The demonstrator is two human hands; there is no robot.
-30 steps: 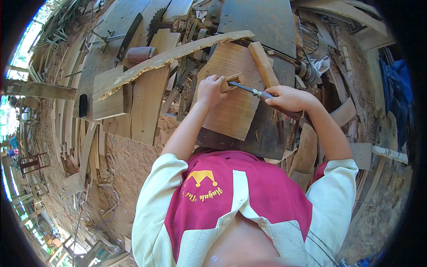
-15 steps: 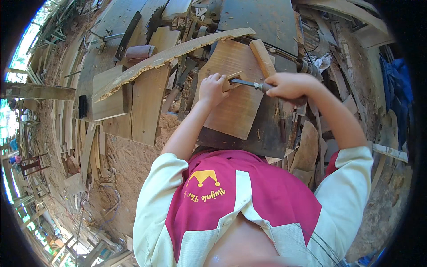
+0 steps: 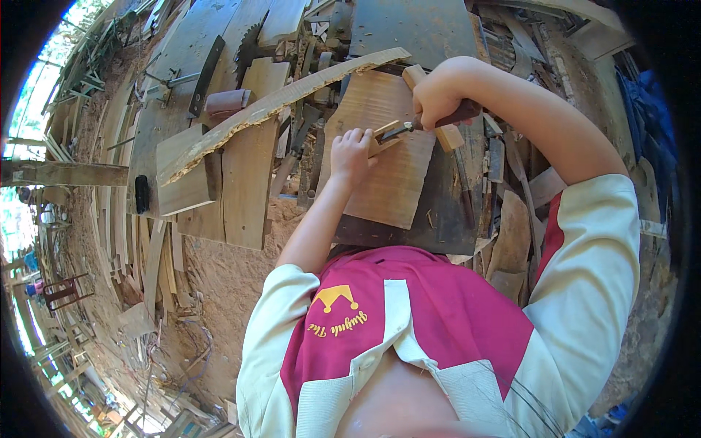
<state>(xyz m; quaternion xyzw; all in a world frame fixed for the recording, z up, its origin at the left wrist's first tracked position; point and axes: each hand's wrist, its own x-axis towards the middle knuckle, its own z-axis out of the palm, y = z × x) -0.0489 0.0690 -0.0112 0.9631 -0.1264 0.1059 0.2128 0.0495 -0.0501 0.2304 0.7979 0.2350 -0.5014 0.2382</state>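
So, wood pc. [image 3: 380, 147] clamped in L hand [image 3: 351, 155], chisel [image 3: 395, 133] clamped in R hand [image 3: 437, 93]

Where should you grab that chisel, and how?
Probably best by its dark handle, coming from the right, as the right hand does: that part is thick, and the metal blade points left, toward the small wooden piece in the left hand.
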